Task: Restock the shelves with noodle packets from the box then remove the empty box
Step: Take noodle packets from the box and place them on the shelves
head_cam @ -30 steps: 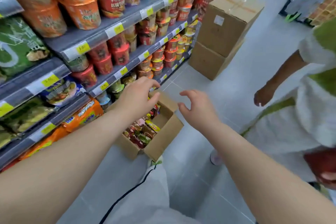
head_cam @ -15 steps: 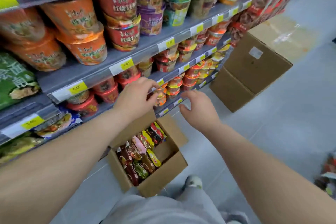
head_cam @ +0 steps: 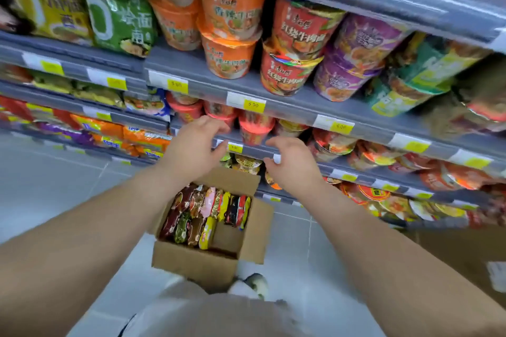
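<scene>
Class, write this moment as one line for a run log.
left hand: open, empty | right hand: open, empty | box: on floor, noodle packets inside

We see an open brown cardboard box [head_cam: 197, 265] standing upright on the floor [head_cam: 54, 200] below the grey shelves [head_cam: 287, 111], flaps spread. Colourful noodle packets [head_cam: 208, 213] stand on edge inside, filling its far and left sides. Its near right corner is bare.

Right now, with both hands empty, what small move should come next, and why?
Probably lower the left hand into the box and take some noodle packets: both it and the right hand hold nothing, and the box on the floor holds many.
</scene>
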Action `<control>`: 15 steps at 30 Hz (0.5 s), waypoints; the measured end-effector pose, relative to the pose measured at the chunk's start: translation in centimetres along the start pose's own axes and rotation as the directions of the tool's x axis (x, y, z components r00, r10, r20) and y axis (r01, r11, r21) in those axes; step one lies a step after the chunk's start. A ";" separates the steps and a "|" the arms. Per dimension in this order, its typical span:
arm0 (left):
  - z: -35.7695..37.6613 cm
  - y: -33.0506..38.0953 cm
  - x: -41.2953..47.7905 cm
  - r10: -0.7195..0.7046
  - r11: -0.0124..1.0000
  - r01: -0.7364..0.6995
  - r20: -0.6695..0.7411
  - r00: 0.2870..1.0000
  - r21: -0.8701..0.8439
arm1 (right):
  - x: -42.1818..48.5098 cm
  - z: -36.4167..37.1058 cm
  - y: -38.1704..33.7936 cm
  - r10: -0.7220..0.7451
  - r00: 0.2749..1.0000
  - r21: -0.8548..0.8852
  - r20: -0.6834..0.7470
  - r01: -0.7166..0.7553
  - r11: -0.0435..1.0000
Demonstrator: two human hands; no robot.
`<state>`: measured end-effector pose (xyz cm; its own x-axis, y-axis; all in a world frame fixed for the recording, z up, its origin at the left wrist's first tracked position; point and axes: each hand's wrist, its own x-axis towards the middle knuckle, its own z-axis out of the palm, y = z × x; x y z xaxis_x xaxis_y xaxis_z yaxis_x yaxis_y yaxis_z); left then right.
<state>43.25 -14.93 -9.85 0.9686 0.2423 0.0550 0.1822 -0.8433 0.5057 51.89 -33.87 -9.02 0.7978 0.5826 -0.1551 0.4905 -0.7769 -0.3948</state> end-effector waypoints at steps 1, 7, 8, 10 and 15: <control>-0.1 -0.6 -0.9 -0.061 0.998 0.061 -0.032 0.998 0.000 | 0.7 0.4 -0.6 -0.055 0.998 -0.002 0.032 0.055 0.998; 0.5 -5.6 -5.2 -0.292 0.956 0.288 -0.091 0.952 -0.060 | 2.8 4.3 -3.7 -0.226 0.959 -0.038 0.170 0.236 0.971; 0.7 -6.4 -5.8 -0.324 0.946 0.319 -0.089 0.942 -0.064 | 3.3 5.0 -4.2 -0.248 0.951 -0.043 0.186 0.261 0.964; 1.2 -7.8 -7.5 -0.416 0.909 0.411 -0.086 0.905 -0.072 | 4.2 6.9 -5.0 -0.297 0.925 -0.039 0.239 0.314 0.948; 3.5 -9.1 -11.4 -0.629 0.777 0.617 -0.138 0.765 -0.125 | 6.0 10.8 -5.7 -0.394 0.828 -0.043 0.398 0.447 0.894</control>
<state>31.11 -11.69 -18.16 0.6031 0.7819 -0.1576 0.7180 -0.4461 0.5342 50.03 -23.37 -17.50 0.3275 0.8840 -0.3335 0.8099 -0.4445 -0.3828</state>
